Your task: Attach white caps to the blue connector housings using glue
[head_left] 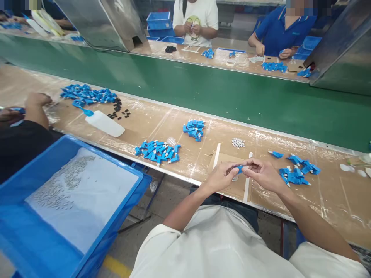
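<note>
Over the near edge of the bench, my left hand (222,177) and my right hand (262,173) meet around one small blue plastic part (240,169). Thumbs and fingertips of both hands pinch it, so much of it is hidden. Beneath them lies a cardboard piece (228,158) between two white strips. Just beyond is a small heap of light grey pieces (238,143). Loose blue parts with white tips (295,177) lie right of my right hand. Another pile of blue parts (158,151) lies left of my left hand, with a smaller pile (194,129) behind it.
A white squeeze bottle (104,123) lies by black pieces (117,105) and a large blue pile (87,94). A blue bin (139,178) stands at lower left. A co-worker's arm (37,110) rests at left. Beyond the green belt (203,87), two people handle parts.
</note>
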Available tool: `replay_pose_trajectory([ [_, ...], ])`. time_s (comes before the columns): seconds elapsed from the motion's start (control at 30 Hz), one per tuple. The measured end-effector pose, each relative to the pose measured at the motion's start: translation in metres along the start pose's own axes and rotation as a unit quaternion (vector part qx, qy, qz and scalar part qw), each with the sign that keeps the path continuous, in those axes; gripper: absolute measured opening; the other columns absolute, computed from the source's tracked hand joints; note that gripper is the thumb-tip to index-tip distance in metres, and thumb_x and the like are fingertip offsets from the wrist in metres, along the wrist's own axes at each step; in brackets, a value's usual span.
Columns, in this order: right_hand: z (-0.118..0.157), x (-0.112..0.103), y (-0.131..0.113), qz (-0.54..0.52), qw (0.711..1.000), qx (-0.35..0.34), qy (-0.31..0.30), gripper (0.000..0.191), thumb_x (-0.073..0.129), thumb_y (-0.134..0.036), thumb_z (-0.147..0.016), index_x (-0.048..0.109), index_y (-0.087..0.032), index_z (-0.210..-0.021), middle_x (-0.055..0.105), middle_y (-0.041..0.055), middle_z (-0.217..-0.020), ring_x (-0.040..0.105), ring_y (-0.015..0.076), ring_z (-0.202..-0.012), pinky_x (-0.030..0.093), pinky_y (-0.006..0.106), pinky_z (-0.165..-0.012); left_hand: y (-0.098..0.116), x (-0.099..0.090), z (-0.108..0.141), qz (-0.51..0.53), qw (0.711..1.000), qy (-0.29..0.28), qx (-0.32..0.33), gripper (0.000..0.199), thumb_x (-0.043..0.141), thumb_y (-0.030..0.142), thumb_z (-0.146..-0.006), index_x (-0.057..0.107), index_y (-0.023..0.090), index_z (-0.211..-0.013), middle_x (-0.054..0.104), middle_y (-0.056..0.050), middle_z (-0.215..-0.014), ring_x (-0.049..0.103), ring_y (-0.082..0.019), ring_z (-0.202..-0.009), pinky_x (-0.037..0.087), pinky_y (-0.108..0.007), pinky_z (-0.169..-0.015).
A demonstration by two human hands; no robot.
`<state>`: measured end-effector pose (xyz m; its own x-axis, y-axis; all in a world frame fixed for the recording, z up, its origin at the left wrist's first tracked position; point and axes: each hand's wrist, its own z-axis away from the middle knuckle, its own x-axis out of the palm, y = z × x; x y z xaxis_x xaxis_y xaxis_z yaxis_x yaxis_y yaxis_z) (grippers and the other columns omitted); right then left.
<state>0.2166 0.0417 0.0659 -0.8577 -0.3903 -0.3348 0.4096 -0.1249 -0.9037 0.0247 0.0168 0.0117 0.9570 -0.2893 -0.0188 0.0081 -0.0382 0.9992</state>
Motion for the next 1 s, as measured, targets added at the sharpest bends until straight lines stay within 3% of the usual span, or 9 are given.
replay_pose_trajectory([
  [0.13, 0.011, 0.007, 0.010, -0.020, 0.998, -0.037, 0.039, 0.055, 0.079, -0.061, -0.076, 0.073, -0.019, -0.112, 0.074, 0.0076, -0.091, 0.069, 0.0198, -0.073, 0.060, 0.036, -0.068, -0.008, -0.012, 0.004, 0.100, 0.993, -0.025, -0.050, 0.045, 0.078, 0.054, -0.080, 0.077, 0.015, -0.102, 0.076, -0.009, -0.092, 0.068, -0.018, -0.076, 0.054, -0.028, -0.067],
  [0.2, 0.016, 0.007, 0.020, -0.011, 0.995, -0.055, 0.088, 0.057, 0.077, -0.062, -0.078, 0.072, -0.021, -0.118, 0.073, 0.0083, -0.099, 0.067, 0.0190, -0.075, 0.059, 0.035, -0.067, -0.015, -0.022, 0.007, 0.181, 0.980, 0.008, -0.075, 0.049, 0.082, 0.057, -0.074, 0.076, 0.015, -0.097, 0.074, -0.007, -0.087, 0.066, -0.015, -0.071, 0.052, -0.025, -0.062],
  [0.27, 0.018, 0.008, 0.033, 0.036, 0.989, -0.060, 0.127, 0.052, 0.076, -0.061, -0.079, 0.074, -0.022, -0.114, 0.070, 0.0074, -0.097, 0.064, 0.0181, -0.073, 0.056, 0.035, -0.067, -0.022, -0.033, 0.011, 0.246, 0.963, 0.062, -0.092, 0.049, 0.087, 0.057, -0.068, 0.075, 0.016, -0.091, 0.073, -0.006, -0.083, 0.064, -0.014, -0.070, 0.051, -0.024, -0.061],
  [0.33, 0.019, 0.013, 0.047, 0.074, 0.988, -0.052, 0.126, 0.050, 0.077, -0.061, -0.078, 0.077, -0.021, -0.107, 0.067, 0.0057, -0.088, 0.060, 0.0174, -0.069, 0.053, 0.034, -0.065, -0.029, -0.041, 0.014, 0.289, 0.945, 0.103, -0.112, 0.047, 0.091, 0.052, -0.064, 0.075, 0.016, -0.089, 0.072, -0.004, -0.080, 0.062, -0.012, -0.068, 0.050, -0.023, -0.062],
  [0.5, 0.013, 0.035, 0.070, 0.061, 0.993, -0.018, 0.095, 0.050, 0.076, -0.062, -0.076, 0.078, -0.019, -0.100, 0.067, 0.0046, -0.081, 0.057, 0.0164, -0.064, 0.050, 0.033, -0.062, -0.041, -0.042, 0.019, 0.344, 0.917, 0.122, -0.158, 0.049, 0.095, 0.042, -0.059, 0.074, 0.015, -0.094, 0.070, -0.003, -0.079, 0.061, -0.011, -0.066, 0.048, -0.023, -0.060],
  [0.7, 0.007, 0.044, 0.070, 0.079, 0.989, -0.045, 0.118, 0.043, 0.066, -0.062, -0.085, 0.075, -0.021, -0.080, 0.069, 0.0062, -0.076, 0.058, 0.0190, -0.067, 0.047, 0.033, -0.062, -0.046, -0.038, 0.020, 0.360, 0.909, 0.125, -0.169, 0.047, 0.094, 0.041, -0.061, 0.072, 0.014, -0.092, 0.072, -0.004, -0.079, 0.061, -0.010, -0.064, 0.047, -0.023, -0.059],
  [0.83, 0.007, 0.046, 0.060, 0.140, 0.979, -0.087, 0.122, 0.034, 0.064, -0.053, -0.090, 0.076, -0.023, -0.083, 0.065, 0.0049, -0.075, 0.053, 0.0178, -0.063, 0.045, 0.034, -0.061, -0.048, -0.041, 0.021, 0.355, 0.908, 0.135, -0.178, 0.048, 0.094, 0.043, -0.060, 0.070, 0.014, -0.091, 0.071, -0.002, -0.076, 0.060, -0.009, -0.061, 0.046, -0.022, -0.057],
  [1.0, 0.006, 0.051, 0.051, 0.167, 0.972, -0.145, 0.083, 0.025, 0.062, -0.042, -0.094, 0.077, -0.024, -0.083, 0.067, 0.0051, -0.076, 0.055, 0.0184, -0.065, 0.048, 0.035, -0.065, -0.052, -0.044, 0.022, 0.340, 0.911, 0.142, -0.187, 0.048, 0.091, 0.044, -0.064, 0.069, 0.014, -0.095, 0.069, -0.002, -0.078, 0.060, -0.009, -0.061, 0.047, -0.022, -0.058],
])
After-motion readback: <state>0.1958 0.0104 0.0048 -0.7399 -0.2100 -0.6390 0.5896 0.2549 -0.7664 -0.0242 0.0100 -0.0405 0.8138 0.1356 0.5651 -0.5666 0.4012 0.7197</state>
